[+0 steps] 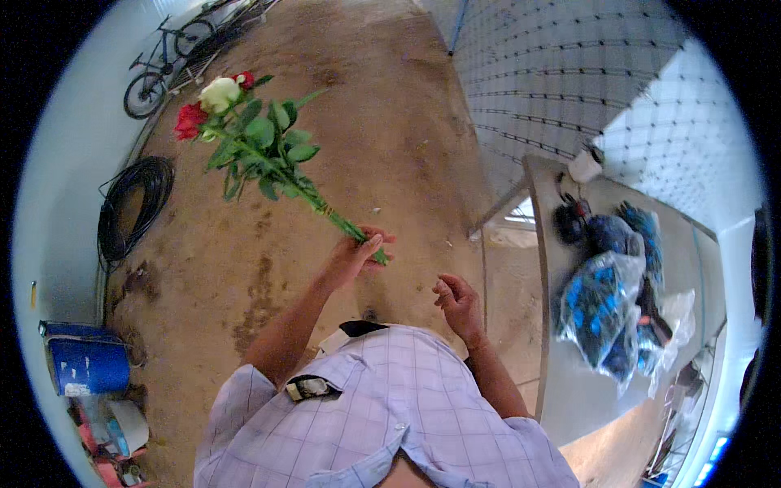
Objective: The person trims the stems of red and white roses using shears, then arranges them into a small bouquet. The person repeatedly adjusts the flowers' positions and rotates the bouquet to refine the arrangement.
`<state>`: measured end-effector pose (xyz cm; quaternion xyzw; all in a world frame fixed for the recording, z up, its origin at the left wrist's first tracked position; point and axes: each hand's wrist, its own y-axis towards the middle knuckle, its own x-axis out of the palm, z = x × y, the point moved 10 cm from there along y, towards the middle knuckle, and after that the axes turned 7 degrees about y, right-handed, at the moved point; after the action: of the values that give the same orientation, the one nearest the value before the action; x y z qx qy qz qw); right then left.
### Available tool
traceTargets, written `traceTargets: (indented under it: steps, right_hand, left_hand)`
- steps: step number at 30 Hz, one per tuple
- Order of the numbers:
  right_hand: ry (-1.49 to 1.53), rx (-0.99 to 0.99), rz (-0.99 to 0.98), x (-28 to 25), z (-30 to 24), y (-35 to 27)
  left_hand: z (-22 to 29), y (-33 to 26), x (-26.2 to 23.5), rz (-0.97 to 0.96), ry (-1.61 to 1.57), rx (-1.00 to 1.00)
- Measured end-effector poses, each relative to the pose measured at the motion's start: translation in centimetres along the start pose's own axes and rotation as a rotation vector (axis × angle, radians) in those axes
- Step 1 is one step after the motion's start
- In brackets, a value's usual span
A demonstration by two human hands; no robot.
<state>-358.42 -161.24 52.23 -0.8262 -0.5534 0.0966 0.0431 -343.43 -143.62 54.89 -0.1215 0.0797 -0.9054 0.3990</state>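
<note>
A bunch of roses [264, 146] slants up and left from my left hand [358, 256], which is closed round the lower ends of the green stems. Red and cream blooms sit at the far end, with broad green leaves below them. A yellowish tie seems to bind the stems a little above my fingers. To the right, apart from the flowers, my right hand [460, 307] hovers in front of my body with its fingers curled in. Nothing shows in it.
At right, a grey table [561, 350] bears clear plastic bags with blue items [604, 301], dark gloves [643, 232] and a white cup [586, 165]. Netting [537, 89] hangs behind it. Along the left wall are a bicycle [163, 69], coiled black hose [134, 207] and a blue drum [88, 362].
</note>
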Motion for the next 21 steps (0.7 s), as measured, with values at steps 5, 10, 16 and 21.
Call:
traceTargets:
  steps: [5,10,16,21]
  right_hand:
    - [-0.046,-0.086,-0.301,5.1,-2.3,7.1]
    - [-0.007,-0.293,-0.661,14.3,-5.8,12.4]
    - [0.150,0.089,-1.341,27.5,-2.8,1.5]
    - [-0.205,-0.290,-1.721,39.4,2.6,-15.3]
  left_hand:
    - [-0.3,5.4,-2.5,0.006,-0.109,0.064]
    - [0.0,4.3,-5.7,0.184,-0.047,0.343]
    - [-4.6,-12.8,-8.7,0.662,-0.141,0.126]
    - [-11.5,-33.2,-11.2,1.022,-0.150,0.321]
